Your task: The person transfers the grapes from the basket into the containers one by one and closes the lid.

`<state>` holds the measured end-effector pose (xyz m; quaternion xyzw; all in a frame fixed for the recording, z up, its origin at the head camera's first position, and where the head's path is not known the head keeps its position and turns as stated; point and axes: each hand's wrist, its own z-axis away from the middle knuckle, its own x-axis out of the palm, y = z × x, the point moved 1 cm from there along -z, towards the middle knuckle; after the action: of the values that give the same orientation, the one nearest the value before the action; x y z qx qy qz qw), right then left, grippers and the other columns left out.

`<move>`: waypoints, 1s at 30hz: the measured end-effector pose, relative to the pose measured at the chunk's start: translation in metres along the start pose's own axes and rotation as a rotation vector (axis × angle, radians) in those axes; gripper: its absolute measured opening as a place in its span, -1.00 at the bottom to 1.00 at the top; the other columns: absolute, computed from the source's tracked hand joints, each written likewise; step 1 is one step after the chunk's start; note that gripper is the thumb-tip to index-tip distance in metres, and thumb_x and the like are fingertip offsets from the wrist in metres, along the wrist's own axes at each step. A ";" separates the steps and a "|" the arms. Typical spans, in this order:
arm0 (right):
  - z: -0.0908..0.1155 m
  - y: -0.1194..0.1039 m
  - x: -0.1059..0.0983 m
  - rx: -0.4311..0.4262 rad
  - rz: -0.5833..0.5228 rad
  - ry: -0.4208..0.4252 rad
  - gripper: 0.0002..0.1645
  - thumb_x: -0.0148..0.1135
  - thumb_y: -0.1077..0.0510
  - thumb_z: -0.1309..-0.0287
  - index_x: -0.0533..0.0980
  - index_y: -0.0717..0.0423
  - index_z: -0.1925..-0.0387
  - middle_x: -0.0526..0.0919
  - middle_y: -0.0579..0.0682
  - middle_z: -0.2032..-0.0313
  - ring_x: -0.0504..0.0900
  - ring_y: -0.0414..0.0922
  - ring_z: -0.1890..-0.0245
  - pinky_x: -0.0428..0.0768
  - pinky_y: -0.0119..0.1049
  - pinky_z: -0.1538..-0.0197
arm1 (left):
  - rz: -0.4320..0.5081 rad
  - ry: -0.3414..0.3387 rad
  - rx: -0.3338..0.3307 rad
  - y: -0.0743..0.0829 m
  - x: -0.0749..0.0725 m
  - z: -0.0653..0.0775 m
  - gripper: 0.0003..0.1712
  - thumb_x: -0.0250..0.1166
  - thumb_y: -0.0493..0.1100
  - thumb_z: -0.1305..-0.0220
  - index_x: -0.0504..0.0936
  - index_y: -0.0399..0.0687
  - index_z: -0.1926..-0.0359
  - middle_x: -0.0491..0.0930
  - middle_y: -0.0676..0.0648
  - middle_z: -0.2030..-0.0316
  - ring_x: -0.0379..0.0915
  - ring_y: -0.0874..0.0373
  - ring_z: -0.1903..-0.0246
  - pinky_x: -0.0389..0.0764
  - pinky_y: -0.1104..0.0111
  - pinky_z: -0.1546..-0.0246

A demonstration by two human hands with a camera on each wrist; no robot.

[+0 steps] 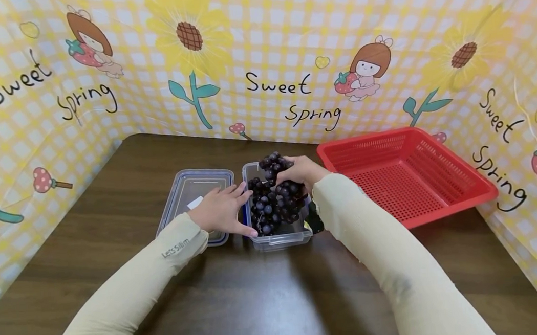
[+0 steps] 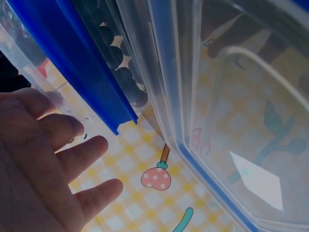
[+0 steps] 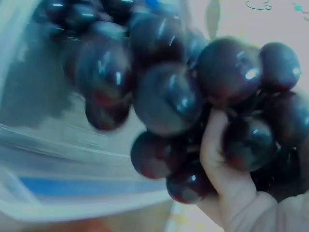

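Observation:
Dark purple grapes (image 1: 266,213) lie in a clear plastic food container (image 1: 282,240) in the middle of the table. My right hand (image 1: 303,170) grips a bunch of grapes (image 1: 272,163) over the container's far right part. In the right wrist view, the thumb (image 3: 224,164) presses in among the round grapes (image 3: 166,99). My left hand (image 1: 222,208) is at the container's left side, its fingers spread and its thumb near the front left corner. A blue clip flap (image 2: 87,63) hangs along that side in the left wrist view.
A clear lid (image 1: 184,185) with a blue seal and a white label lies left of the container. The red perforated basket (image 1: 455,204) stands on the right. Patterned yellow-and-white cloth (image 1: 270,49) walls in the back and sides of the brown table (image 1: 249,302).

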<state>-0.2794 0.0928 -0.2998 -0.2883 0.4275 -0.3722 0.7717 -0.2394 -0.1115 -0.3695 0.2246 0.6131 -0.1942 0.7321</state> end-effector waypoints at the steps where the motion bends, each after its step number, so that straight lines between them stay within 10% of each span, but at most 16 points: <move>1: -0.002 0.005 0.002 0.003 -0.009 0.013 -0.08 0.32 0.23 -0.07 0.17 -0.13 -0.44 0.17 0.11 -0.39 0.31 0.12 -0.24 0.45 0.15 -0.12 | -0.002 -0.002 0.000 0.000 0.000 -0.001 0.22 0.17 0.57 0.03 0.18 -0.19 -0.43 -0.01 -0.27 -0.43 0.03 -0.23 -0.37 0.10 -0.18 -0.27; 13: -0.020 0.039 0.022 0.025 0.024 0.154 -0.08 0.39 0.12 -0.08 0.18 -0.02 -0.44 0.16 0.12 -0.41 0.32 0.04 -0.27 0.54 0.05 -0.05 | 0.017 0.014 0.003 -0.003 0.002 0.000 0.24 0.19 0.56 0.04 0.17 -0.21 -0.43 -0.01 -0.30 -0.43 0.06 -0.23 -0.36 0.12 -0.19 -0.25; 22: -0.019 0.038 0.027 -0.087 0.438 0.180 -0.14 0.32 -0.10 -0.13 0.31 0.39 -0.28 0.40 0.25 -0.26 0.44 0.10 -0.20 0.46 -0.09 -0.17 | 0.034 0.025 0.012 -0.002 0.002 -0.001 0.22 0.20 0.54 0.02 0.17 -0.22 -0.43 -0.02 -0.31 -0.42 0.07 -0.23 -0.36 0.11 -0.18 -0.26; 30: -0.003 0.016 0.018 -0.089 0.448 0.250 -0.25 0.39 -0.05 -0.07 0.42 0.17 -0.26 0.48 0.08 -0.23 0.53 0.02 -0.10 0.52 -0.08 -0.07 | 0.029 -0.036 0.017 -0.001 -0.002 -0.001 0.23 0.17 0.53 -0.03 0.09 -0.23 -0.45 -0.08 -0.32 -0.43 0.03 -0.19 -0.37 0.09 -0.16 -0.28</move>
<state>-0.2703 0.0868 -0.3218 -0.1720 0.5887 -0.2054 0.7627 -0.2407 -0.1118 -0.3676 0.2362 0.5948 -0.1927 0.7438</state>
